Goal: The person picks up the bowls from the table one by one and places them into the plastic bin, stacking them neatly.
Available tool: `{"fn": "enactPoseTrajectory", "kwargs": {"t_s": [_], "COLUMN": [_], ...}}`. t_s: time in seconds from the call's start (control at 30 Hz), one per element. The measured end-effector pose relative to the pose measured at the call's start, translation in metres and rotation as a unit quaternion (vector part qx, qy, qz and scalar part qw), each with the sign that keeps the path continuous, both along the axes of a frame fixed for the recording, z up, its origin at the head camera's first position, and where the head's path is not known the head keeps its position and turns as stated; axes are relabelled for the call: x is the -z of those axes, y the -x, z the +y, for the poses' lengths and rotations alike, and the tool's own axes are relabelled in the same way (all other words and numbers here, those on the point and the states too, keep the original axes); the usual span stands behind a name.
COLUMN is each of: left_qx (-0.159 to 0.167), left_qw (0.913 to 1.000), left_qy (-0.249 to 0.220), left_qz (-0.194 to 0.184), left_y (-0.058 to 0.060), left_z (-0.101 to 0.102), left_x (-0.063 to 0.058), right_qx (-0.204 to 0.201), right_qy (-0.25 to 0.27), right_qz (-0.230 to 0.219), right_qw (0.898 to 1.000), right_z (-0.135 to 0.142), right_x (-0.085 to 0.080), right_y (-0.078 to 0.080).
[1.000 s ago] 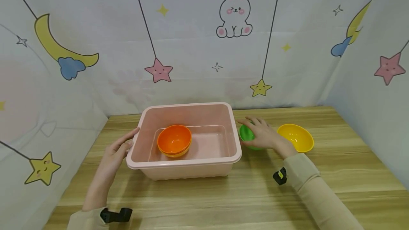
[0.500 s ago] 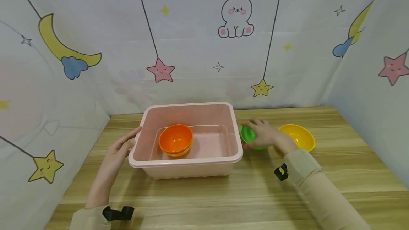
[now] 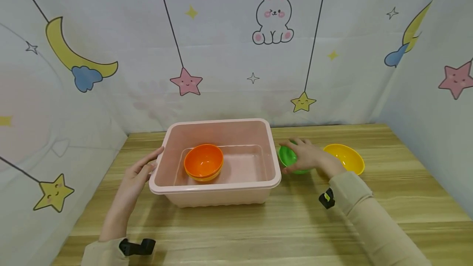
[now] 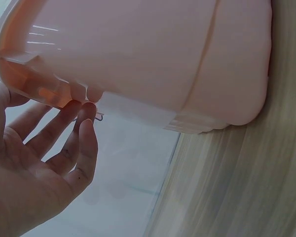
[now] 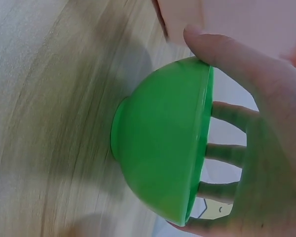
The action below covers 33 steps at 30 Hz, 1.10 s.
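In the head view my left hand (image 3: 134, 177) is at the left end of a pink plastic bin (image 3: 214, 188), bent fingers and thumb gripping under its rim. The left wrist view shows the fingertips (image 4: 89, 108) against the rim's underside. My right hand (image 3: 308, 155) spans a green bowl (image 5: 158, 138) from above, thumb on the near rim and fingers on the far rim. The bowl stands upright close to the bin's right side, partly covered by the hand in the head view. Inside the bin, toward the left, an orange bowl (image 3: 204, 160) sits nested in a yellow one.
A yellow bowl (image 3: 347, 159) stands on the wooden table (image 3: 236, 233) right of the green one, partly behind my right wrist. A white cloth backdrop (image 3: 221, 44) with printed stars and a rabbit hangs around the back and sides.
My right hand has closed in on the green bowl's rim, its fingers drawing nearer together. The left hand stays at the bin. The whole head view has shifted slightly.
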<state>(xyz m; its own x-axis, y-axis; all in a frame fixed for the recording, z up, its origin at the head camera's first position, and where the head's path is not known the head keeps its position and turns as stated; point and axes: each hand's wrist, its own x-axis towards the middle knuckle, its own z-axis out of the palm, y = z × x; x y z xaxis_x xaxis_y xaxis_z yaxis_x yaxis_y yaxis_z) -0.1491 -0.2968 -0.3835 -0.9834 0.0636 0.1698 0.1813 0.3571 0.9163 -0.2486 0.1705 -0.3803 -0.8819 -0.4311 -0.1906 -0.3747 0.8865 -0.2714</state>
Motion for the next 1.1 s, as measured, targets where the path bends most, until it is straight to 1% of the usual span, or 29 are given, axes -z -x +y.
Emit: {"fn": "enactPoseTrajectory", "kwargs": {"t_s": [0.23, 0.53, 0.8, 1.1], "left_qx": [0.001, -0.002, -0.004, -0.003], "left_qw": [1.0, 1.0, 1.0, 1.0], "left_qy": [0.002, 0.002, 0.006, 0.004], "left_qz": [0.0, -0.003, -0.006, -0.004], "left_y": [0.0, 0.0, -0.001, -0.001], "left_z": [0.0, 0.001, 0.001, 0.001], "left_x": [0.0, 0.0, -0.001, 0.0], "right_qx": [-0.002, 0.016, 0.013, 0.007], "right_qy": [0.006, 0.003, 0.002, -0.001], "right_qz": [0.016, 0.029, 0.038, 0.056], "right_qw": [1.0, 0.999, 0.999, 0.998], "right_z": [0.002, 0.003, 0.004, 0.006], "right_x": [0.003, 0.008, 0.01, 0.011], "right_y": [0.003, 0.005, 0.005, 0.0]}}
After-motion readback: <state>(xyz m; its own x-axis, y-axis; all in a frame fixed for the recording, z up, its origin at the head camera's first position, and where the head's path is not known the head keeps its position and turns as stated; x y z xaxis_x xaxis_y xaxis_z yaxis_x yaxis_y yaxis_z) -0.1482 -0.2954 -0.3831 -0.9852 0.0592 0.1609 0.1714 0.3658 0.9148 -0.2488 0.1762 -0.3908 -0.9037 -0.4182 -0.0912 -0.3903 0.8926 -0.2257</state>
